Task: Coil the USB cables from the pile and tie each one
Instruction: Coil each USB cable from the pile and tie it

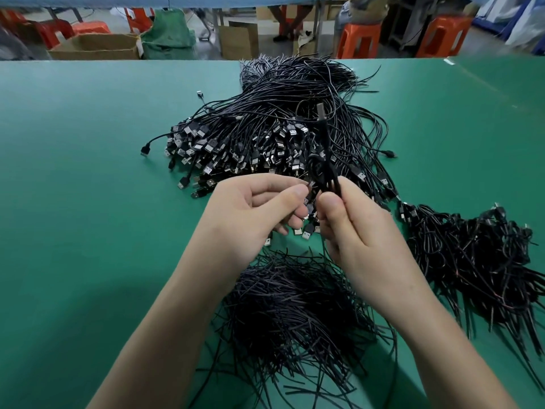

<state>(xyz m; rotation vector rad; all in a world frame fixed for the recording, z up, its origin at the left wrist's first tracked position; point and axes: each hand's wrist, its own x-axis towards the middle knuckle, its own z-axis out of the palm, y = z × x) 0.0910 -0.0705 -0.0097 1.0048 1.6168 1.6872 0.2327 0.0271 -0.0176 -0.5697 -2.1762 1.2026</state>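
A big pile of loose black USB cables (265, 128) lies on the green table (88, 172), plugs fanned toward me. My right hand (356, 231) grips a folded black cable (323, 152) upright between thumb and fingers, its plug end pointing up. My left hand (253, 208) is beside it, thumb and forefinger pinching at the cable's lower part, probably a thin tie. A heap of short black twist ties (295, 305) lies under my forearms. A heap of coiled cables (472, 261) sits at the right.
Beyond the table's far edge are cardboard boxes (94, 47), a green sack (168, 33), orange stools (358, 39) and seated people's legs (287, 19). Bare green table surface stretches to the left.
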